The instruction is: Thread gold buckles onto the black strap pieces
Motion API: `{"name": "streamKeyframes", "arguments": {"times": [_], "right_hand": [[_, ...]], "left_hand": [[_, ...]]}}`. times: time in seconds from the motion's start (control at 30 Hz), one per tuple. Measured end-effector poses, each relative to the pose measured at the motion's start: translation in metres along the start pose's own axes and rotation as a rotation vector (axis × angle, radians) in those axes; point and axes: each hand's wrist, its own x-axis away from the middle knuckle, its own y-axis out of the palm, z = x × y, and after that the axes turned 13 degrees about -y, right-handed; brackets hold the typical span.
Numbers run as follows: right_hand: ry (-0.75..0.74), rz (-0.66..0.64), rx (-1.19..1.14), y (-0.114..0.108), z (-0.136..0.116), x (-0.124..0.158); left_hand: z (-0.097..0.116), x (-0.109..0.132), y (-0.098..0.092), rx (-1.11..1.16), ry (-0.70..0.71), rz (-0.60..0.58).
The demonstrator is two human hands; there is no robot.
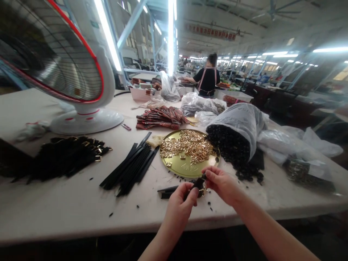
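My left hand point(185, 197) is closed around a black strap point(199, 183) near the table's front edge. Gold metal shows below the strap, beside my fingers. My right hand point(219, 181) pinches at the strap's upper end, where a small dark piece sits between thumb and fingertips; its kind is too small to make out. More black straps point(167, 191) lie on the table just left of my left hand. Behind both hands is a round gold tray point(174, 168) bearing a heap of gold buckles point(190, 143). Small black pieces point(231, 145) spill from a plastic bag point(241, 117) to the right.
A bundle of black strips point(133, 165) lies left of the tray, with a pile of black straps with gold ends point(67, 156) farther left. A white fan point(87, 121) stands at the back left. Reddish-brown strips point(163, 117) lie behind the tray. A person point(208, 78) stands beyond the table.
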Motion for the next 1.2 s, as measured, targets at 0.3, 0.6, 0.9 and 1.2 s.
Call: {"name": "streamKeyframes", "arguments": {"times": [0.3, 0.6, 0.9, 1.2], "right_hand": [[-0.129, -0.081, 0.252, 0.015, -0.002, 0.008], [-0.303, -0.013, 0.490, 0.014, 0.009, 0.010], [-0.485, -0.131, 0.690, -0.002, 0.024, 0.010], [-0.511, 0.071, 0.644, 0.005, 0.033, -0.003]], "left_hand": [[0.000, 0.011, -0.012, -0.193, 0.085, 0.103], [-0.013, -0.002, -0.010, -0.093, -0.028, 0.050], [-0.011, -0.019, -0.020, -0.145, -0.129, -0.111], [-0.013, -0.029, 0.000, 0.212, -0.391, -0.164]]}}
